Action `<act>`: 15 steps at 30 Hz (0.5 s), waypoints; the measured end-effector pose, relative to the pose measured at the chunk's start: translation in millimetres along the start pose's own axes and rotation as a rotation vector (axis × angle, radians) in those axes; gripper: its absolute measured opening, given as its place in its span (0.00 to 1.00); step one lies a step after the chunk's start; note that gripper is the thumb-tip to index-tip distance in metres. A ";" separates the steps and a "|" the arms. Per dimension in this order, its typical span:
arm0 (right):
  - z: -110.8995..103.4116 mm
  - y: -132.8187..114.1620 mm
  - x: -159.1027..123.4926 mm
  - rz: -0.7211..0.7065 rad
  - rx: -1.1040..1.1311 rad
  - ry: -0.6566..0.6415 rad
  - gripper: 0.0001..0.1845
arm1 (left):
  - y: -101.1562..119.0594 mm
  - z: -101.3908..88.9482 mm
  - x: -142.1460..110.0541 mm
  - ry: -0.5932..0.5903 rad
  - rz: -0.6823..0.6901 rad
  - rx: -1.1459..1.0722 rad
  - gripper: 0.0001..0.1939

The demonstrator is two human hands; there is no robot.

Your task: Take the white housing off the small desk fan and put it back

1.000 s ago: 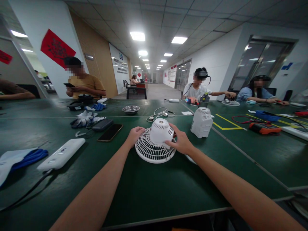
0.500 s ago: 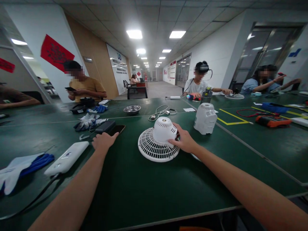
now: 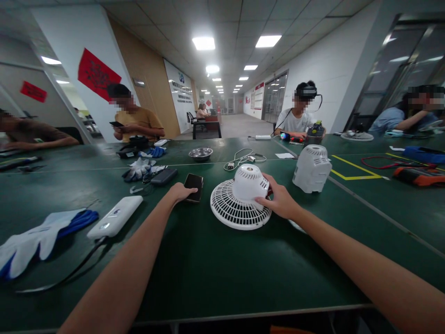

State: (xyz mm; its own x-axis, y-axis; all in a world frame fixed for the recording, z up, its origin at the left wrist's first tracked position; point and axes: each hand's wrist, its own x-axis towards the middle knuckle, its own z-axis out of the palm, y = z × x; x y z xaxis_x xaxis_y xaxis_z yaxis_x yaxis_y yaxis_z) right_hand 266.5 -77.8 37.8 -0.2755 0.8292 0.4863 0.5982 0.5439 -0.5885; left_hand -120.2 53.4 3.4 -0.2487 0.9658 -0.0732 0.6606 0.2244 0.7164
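My left hand (image 3: 180, 192) is at the near left edge of a dark smartphone (image 3: 195, 185) lying on the green table. Its thumb lies over the screen side and its fingers are mostly hidden by the hand. My right hand (image 3: 281, 197) grips a white fan motor housing (image 3: 249, 182) from the right, with the thumb in front and the fingers behind. The housing sits on a round white fan grille (image 3: 231, 213), vents upward. Right of it stands a taller white plastic housing (image 3: 312, 169). Part of a pale object (image 3: 297, 226) shows beneath my right forearm.
On the left are a white power bank (image 3: 114, 217) with a cable, blue-and-white gloves (image 3: 41, 236) and a black case (image 3: 164, 176). Farther back are a metal bowl (image 3: 200, 154), a white cable (image 3: 243, 160) and an orange meter (image 3: 419, 177). Several people sit around the table.
My left hand has moved right with the smartphone, which now lies apart from the black case and is turned. My right hand keeps its grip on the housing. The whole view has shifted.
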 end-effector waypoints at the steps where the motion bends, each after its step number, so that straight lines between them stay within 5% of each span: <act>1: -0.2 -0.2 0.1 0.003 0.003 0.000 0.42 | 1.7 2.6 -3.0 -0.064 -0.003 -0.125 0.22; 4: -1.2 -1.2 0.4 0.009 0.009 -0.007 0.42 | 3.7 10.3 -9.7 -0.246 -0.061 -0.581 0.18; 7: -2.2 -2.0 0.6 0.014 0.007 -0.016 0.42 | 3.4 14.2 -13.5 -0.273 -0.045 -0.876 0.21; 15: -3.9 0.0 0.8 0.021 0.023 -0.041 0.43 | 4.4 14.8 -21.6 -0.441 0.155 -1.025 0.29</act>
State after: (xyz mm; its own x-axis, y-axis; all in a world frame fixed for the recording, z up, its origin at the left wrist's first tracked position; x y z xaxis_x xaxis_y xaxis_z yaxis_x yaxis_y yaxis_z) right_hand 269.2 -77.7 40.6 -0.2935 0.8449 0.4472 0.5872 0.5285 -0.6130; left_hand -101.5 35.5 -2.1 0.1915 0.9811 -0.0271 -0.2816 0.0814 0.9561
